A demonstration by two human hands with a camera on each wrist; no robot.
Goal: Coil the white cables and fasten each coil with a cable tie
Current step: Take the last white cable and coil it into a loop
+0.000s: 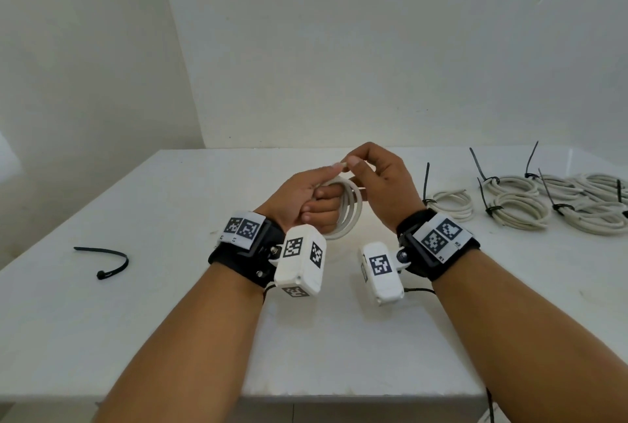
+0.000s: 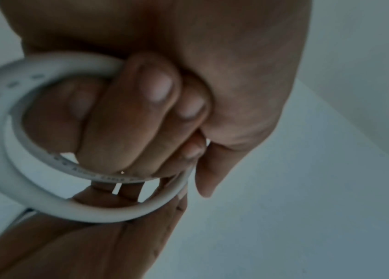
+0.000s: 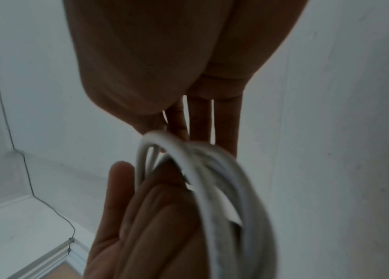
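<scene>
A white cable coil (image 1: 350,210) is held above the middle of the white table (image 1: 170,303). My left hand (image 1: 311,196) grips the coil, its fingers curled through the loops; the left wrist view shows the coil (image 2: 9,169) round those fingers (image 2: 126,117). My right hand (image 1: 377,181) pinches the cable's loose end (image 1: 341,163) at the top of the coil between thumb and forefinger. In the right wrist view the coil (image 3: 224,188) lies blurred in front of my right hand's fingers (image 3: 227,120). A loose black cable tie (image 1: 105,261) lies on the table at the left.
Several white coils fastened with black ties lie at the back right of the table (image 1: 453,203), (image 1: 520,205), (image 1: 591,208). A wall stands behind the table, and the table's front edge runs just below my forearms.
</scene>
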